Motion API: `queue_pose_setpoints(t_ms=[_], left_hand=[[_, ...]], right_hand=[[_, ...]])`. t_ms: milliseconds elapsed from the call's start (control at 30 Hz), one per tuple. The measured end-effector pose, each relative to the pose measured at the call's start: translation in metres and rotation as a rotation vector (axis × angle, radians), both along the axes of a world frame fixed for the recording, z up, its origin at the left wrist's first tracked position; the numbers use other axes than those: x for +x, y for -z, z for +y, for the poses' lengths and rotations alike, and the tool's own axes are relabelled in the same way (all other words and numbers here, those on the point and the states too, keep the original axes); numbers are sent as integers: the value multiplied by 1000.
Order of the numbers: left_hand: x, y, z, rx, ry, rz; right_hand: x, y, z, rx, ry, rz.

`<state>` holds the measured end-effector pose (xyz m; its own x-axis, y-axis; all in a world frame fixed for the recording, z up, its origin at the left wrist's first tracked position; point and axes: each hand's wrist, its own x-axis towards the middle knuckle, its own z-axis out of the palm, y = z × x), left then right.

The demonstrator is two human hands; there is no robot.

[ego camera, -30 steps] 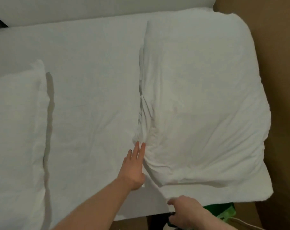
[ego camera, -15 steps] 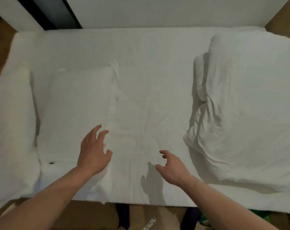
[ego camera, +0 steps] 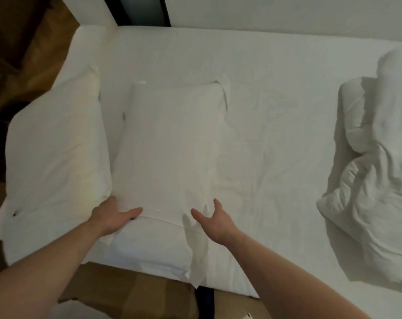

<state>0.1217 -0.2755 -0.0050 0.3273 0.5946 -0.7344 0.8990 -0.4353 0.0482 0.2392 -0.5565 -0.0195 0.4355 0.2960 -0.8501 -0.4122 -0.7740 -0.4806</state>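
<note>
White pillow (ego camera: 172, 143), left of centre in the frame, flat on the bed (ego camera: 276, 77); soft, light, floppy by the look, likely to sag from one corner; best taken at both lower corners; left hand (ego camera: 113, 215) at its lower left corner, thumb along the edge, fingers hidden, grip impossible to tell; right hand (ego camera: 215, 221) just short of the lower right corner, fingers spread loose, holding nothing; second pillow (ego camera: 55, 153) at far left; bunched duvet (ego camera: 374, 180) cut off at right.

A white rectangular pillow (ego camera: 170, 146) lies left of centre on the white-sheeted bed (ego camera: 264, 65), at its front edge; a second white pillow (ego camera: 55, 146) just beside it, at the left edge; a crumpled white duvet (ego camera: 379, 169) at the right edge.
</note>
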Motion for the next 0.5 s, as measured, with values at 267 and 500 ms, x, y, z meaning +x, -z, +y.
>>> queue_pose_setpoints(t_ms=[267,500], left_hand=[[25,51,31,-50,-311,-175],[59,19,31,232,164,26]], right_hand=[[-13,57,61,-1,294,121],[8,37,69,129,432,-50]])
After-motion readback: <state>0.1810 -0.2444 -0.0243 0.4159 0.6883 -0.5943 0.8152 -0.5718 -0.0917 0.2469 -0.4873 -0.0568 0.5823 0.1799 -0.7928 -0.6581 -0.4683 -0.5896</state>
